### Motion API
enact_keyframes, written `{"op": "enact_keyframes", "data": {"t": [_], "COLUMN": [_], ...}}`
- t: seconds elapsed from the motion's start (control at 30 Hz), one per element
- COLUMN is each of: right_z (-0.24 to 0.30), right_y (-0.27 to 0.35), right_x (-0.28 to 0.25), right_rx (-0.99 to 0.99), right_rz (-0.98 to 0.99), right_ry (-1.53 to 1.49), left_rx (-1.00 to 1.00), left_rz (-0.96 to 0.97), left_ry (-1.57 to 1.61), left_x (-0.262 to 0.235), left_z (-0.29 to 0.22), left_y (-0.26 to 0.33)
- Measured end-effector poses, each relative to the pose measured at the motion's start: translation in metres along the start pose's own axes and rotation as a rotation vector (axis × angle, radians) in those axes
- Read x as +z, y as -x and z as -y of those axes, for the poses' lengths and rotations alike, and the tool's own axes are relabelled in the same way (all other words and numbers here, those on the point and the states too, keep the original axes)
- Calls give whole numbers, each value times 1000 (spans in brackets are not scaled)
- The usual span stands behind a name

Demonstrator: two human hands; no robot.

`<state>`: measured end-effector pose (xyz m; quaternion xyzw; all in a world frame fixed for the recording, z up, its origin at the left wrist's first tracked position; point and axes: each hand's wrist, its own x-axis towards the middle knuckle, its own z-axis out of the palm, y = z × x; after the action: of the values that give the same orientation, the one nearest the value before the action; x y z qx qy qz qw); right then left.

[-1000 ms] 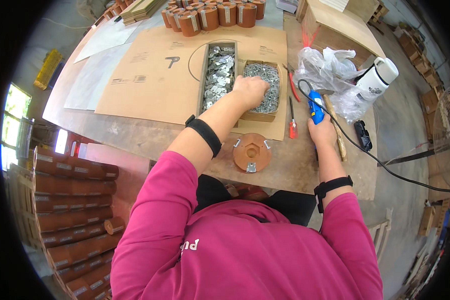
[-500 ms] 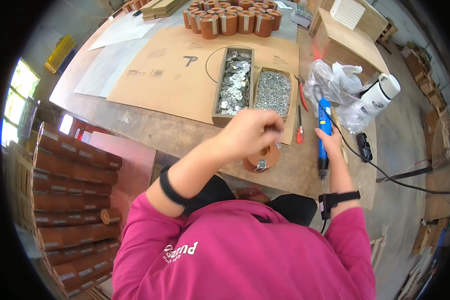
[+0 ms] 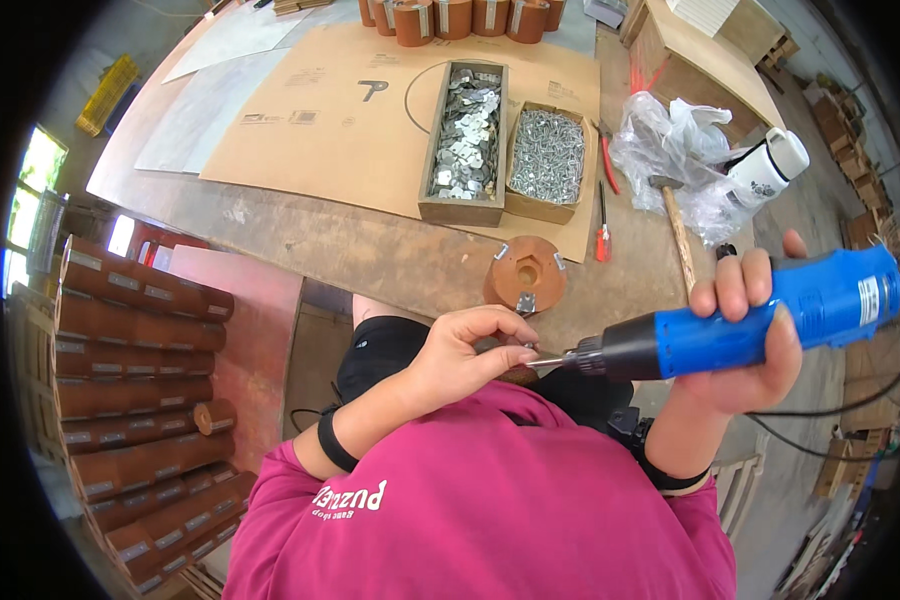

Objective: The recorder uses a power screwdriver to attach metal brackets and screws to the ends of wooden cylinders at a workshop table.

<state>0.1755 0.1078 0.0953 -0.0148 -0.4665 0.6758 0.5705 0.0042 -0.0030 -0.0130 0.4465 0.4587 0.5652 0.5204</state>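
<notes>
- Here, a small screw point(image 3: 532, 352) sits pinched between the fingertips of the left hand point(image 3: 460, 352), touching the tip of the blue electric screwdriver point(image 3: 740, 325), near the workbench's point(image 3: 370, 250) front edge;
- the right hand point(image 3: 745, 335) is wrapped tight around the screwdriver's blue body, tool lying level, tip toward the left hand;
- on the workbench just beyond the screw lies a round brown wooden disc point(image 3: 526, 272) with metal clips at its rim;
- farther back on the workbench, two wooden boxes side by side: one of flat metal plates point(image 3: 464, 135), one of screws point(image 3: 547, 158);
- right of the boxes, a red-handled tool point(image 3: 602, 240), a hammer point(image 3: 675, 225), a crumpled plastic bag point(image 3: 670, 150).
</notes>
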Motion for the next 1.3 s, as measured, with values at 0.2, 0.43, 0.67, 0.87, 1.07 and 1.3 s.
{"op": "enact_keyframes", "data": {"t": [0.2,0.43,0.67,0.87,1.07,1.3], "right_z": [0,-1,-6,-18,-38,-51], "right_y": [9,12,12,1,-11,-10], "right_x": [6,10,17,33,31,29], "right_rx": [-71,-61,-22,-68,-63,-21], "right_rz": [16,-13,87,131,127,127], "right_ry": [72,156,181,320,548,622], "left_rx": [27,30,228,529,576,522], "left_rz": [-15,-36,60,-75,-201,-203], "left_ry": [-30,-23,-351,-653,-861,-834], "left_x": [3,5,1,-2,-2,-2], "left_z": [0,-2,-2,-7,-1,13], "left_y": [4,6,-3,-19,-27,-27]}}
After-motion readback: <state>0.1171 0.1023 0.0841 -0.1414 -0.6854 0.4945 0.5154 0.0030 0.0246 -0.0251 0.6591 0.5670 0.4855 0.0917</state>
